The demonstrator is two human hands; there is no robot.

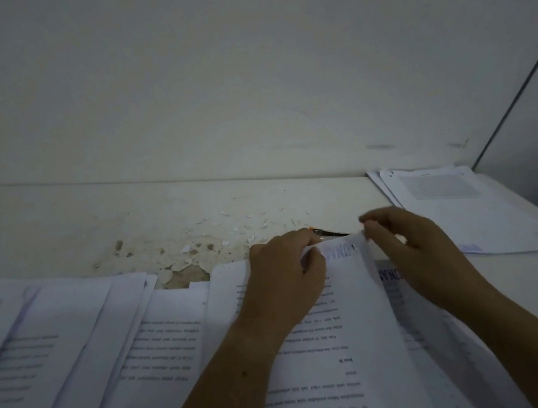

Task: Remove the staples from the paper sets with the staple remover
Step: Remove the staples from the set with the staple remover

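A printed paper set (333,350) lies in front of me on the white table (56,226). My left hand (286,284) grips its top edge, fingers curled round the paper. My right hand (416,252) pinches the top sheet's far corner and lifts it, so the page underneath shows. A dark, thin tool with an orange tip, probably the staple remover (330,232), lies just beyond my left fingers; whether that hand holds it I cannot tell. No staple is visible.
More printed sheets (75,362) overlap at the left. A separate paper stack (451,206) lies at the back right. Torn paper bits (239,225) litter the worn patch of table by the wall. The table's right edge runs diagonally at the far right.
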